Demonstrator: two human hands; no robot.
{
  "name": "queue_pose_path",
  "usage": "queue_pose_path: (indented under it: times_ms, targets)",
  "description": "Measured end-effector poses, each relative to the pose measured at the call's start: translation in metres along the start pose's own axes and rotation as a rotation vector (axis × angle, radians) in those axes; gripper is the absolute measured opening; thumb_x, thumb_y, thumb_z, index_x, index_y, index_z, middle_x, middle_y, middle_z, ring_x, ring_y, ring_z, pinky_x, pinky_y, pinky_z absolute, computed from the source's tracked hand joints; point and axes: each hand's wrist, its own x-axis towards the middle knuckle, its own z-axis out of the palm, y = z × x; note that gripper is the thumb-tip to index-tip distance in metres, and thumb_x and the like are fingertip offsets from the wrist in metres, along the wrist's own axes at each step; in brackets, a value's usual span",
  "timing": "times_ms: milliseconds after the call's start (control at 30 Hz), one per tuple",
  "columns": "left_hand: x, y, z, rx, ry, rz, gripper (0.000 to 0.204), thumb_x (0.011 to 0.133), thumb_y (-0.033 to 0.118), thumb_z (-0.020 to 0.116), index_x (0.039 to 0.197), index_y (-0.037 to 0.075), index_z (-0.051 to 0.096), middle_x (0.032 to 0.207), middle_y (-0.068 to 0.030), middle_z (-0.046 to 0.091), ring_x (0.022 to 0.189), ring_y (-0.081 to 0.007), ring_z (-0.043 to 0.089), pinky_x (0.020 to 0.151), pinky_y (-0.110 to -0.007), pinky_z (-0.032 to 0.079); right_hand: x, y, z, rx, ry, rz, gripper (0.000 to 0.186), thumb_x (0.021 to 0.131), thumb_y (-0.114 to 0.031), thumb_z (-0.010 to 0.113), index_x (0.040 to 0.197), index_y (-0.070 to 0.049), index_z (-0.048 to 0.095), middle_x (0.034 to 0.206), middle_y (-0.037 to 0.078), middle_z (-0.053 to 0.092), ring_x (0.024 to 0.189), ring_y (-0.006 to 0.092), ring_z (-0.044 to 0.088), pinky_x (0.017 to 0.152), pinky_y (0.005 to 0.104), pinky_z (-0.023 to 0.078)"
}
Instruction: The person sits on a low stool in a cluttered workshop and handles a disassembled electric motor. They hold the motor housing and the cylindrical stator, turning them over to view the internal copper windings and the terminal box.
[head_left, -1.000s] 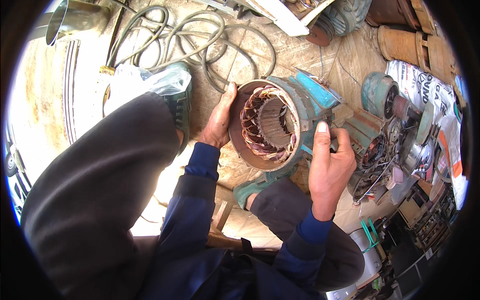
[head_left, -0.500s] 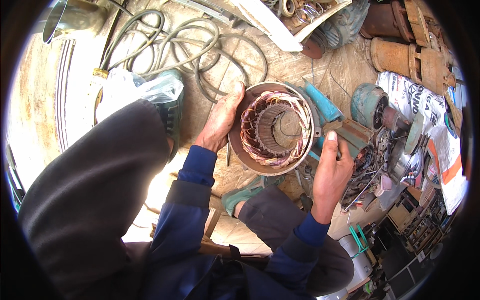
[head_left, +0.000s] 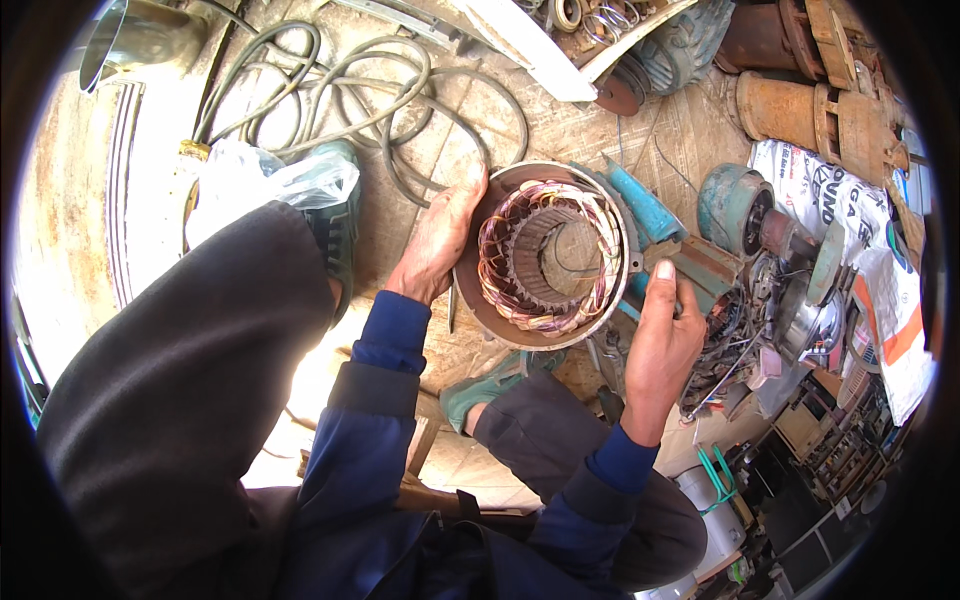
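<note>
Between my hands is a round electric motor stator [head_left: 470,290], its open end facing up. A ring of copper windings [head_left: 500,305] laced with pale cord lines the inside, and the floor shows through the bore. My left hand [head_left: 436,240] is closed around the left rim, with its fingertips hidden under the housing. On the right, my right hand [head_left: 662,345] grips a flat, rusty part with teal paint [head_left: 708,262] that sticks out from the stator's side. My right thumb lies on top, and the other fingers are partly hidden.
Looped dark cable [head_left: 410,95] lies on the floor beyond the stator. At the right are a teal motor part [head_left: 735,210], rusty cylindrical housings [head_left: 775,108] and a printed white sack [head_left: 885,300]. A tray's white edge [head_left: 530,50] is at the top. My shoes flank the work.
The view has shifted very slightly. Both hands keep the same hold on the stator, which stays nearly in place.
</note>
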Motion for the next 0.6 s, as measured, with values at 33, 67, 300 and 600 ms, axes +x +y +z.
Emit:
queue_pose_path:
  times_ms: [33, 67, 300, 600]
  targets:
    - [0.0, 0.001, 0.001, 0.002, 0.0, 0.0, 0.056, 0.107, 0.047, 0.055, 0.13, -0.004, 0.063, 0.123, -0.0085, 0.069, 0.106, -0.0142, 0.063, 0.096, -0.031, 0.051, 0.0, -0.001, 0.0, -0.004, -0.002, 0.004, 0.048, 0.104, -0.04, 0.06, 0.093, 0.007, 0.064, 0.078, 0.016, 0.063, 0.074, 0.0244, 0.055, 0.074, 0.042, 0.047]
    - [0.0, 0.001, 0.002, 0.003, 0.0, 0.0, 0.055, 0.107, 0.047, 0.055, 0.129, -0.004, 0.064, 0.122, -0.0082, 0.069, 0.105, -0.0138, 0.063, 0.095, -0.031, 0.051, 0.0, -0.003, -0.001, -0.007, -0.004, 0.008, 0.048, 0.104, -0.04, 0.06, 0.093, 0.006, 0.064, 0.077, 0.016, 0.063, 0.073, 0.0243, 0.055, 0.073, 0.0421, 0.047]
    - [0.0, 0.003, 0.005, 0.012, -0.018, 0.001, 0.05, 0.107, 0.045, 0.056, 0.124, -0.002, 0.066, 0.119, -0.007, 0.07, 0.103, -0.0117, 0.062, 0.093, -0.03, 0.051, 0.003, 0.0, 0.0, 0.047, -0.016, 0.031, 0.044, 0.108, -0.037, 0.056, 0.092, 0.003, 0.063, 0.079, -0.004, 0.048, 0.072, 0.0084, 0.039, 0.063, 0.029, 0.032]
    - [0.0, 0.01, 0.018, 0.077, -0.043, 0.031, 0.05, 0.105, 0.048, 0.06, 0.12, 0.001, 0.067, 0.112, -0.0034, 0.07, 0.098, -0.0101, 0.061, 0.09, -0.027, 0.051, 0.01, 0.005, -0.006, 0.062, -0.001, 0.078, 0.045, 0.106, -0.035, 0.058, 0.09, 0.008, 0.061, 0.074, 0.005, 0.058, 0.071, 0.0123, 0.047, 0.065, 0.0326, 0.042]
